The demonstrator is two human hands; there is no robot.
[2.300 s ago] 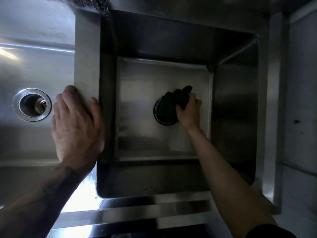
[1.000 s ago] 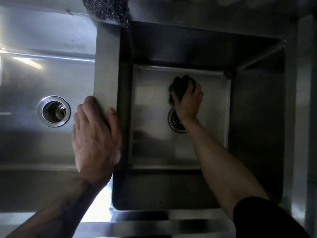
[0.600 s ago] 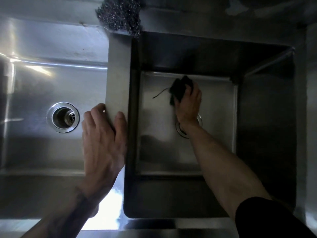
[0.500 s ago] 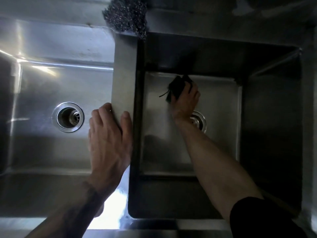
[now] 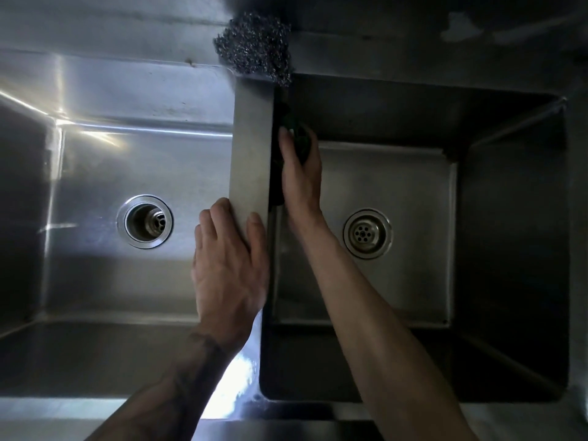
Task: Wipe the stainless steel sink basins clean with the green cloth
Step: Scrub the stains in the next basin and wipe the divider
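Right hand [image 5: 299, 176]: reaches down into the right basin [image 5: 509, 218] and grips the bunched cloth [image 5: 298, 136], thumb on one side, fingers wrapped over the other; it presses the wad against the basin's left wall, just under the divider [image 5: 251, 138], probably because that upright face is the part being wiped.
Cloth: dark green, held against the left wall towards the far corner; well apart from the drain [image 5: 367, 233].
Left hand [image 5: 229, 259]: flat and open on the near end of the divider, fingers straight and spread across its top, holding nothing; likely a brace while the other arm leans in (the basin looks deep).
Left basin [image 5: 95, 186]: no hand or cloth in it; whether it has been wiped cannot be told from its sheen.
Scourer [image 5: 254, 47]: a steel-wool ball on the back ledge at the divider's far end; neither hand touches it.
Hard to see: the right basin's walls lie in deep shadow, so dirt or streaks there cannot be judged; most of the cloth is covered by fingers or lost against the dark wall; a dark strip below the hand may be a cloth tail or only shadow; both forearms are cut off at the lower edge.
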